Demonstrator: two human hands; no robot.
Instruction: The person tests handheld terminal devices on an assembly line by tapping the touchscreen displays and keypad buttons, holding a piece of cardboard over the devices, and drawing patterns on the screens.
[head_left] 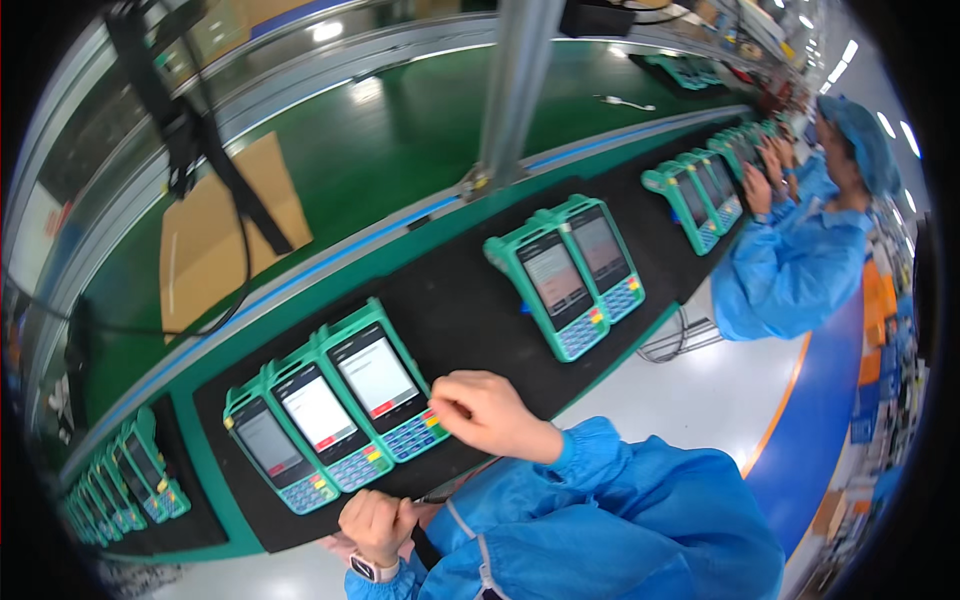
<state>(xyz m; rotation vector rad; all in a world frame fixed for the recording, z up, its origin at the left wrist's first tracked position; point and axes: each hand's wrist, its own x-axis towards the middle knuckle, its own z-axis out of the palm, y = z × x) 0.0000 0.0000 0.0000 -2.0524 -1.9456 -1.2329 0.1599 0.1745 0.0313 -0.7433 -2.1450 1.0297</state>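
Three green handheld payment terminals lie side by side before me on a black mat [470, 330]: a left terminal [270, 440] with a dim screen, a middle terminal [318, 410] and a right terminal [375, 372] with bright white screens. My right hand [490, 412] is closed, fingers curled, beside the right terminal's keypad and close to or touching its edge. Just below the middle terminal's keypad, my left hand [377, 525] is curled into a loose fist, a watch [372, 568] on its wrist. Nothing shows in either hand.
Another pair of terminals [575, 280] lies to the right, with more beyond it [695, 195] near a co-worker [800, 240] in blue. Several terminals [140, 470] line the far left. Behind the bench are a metal post [515, 90], hanging black straps [215, 150] and cardboard [235, 225].
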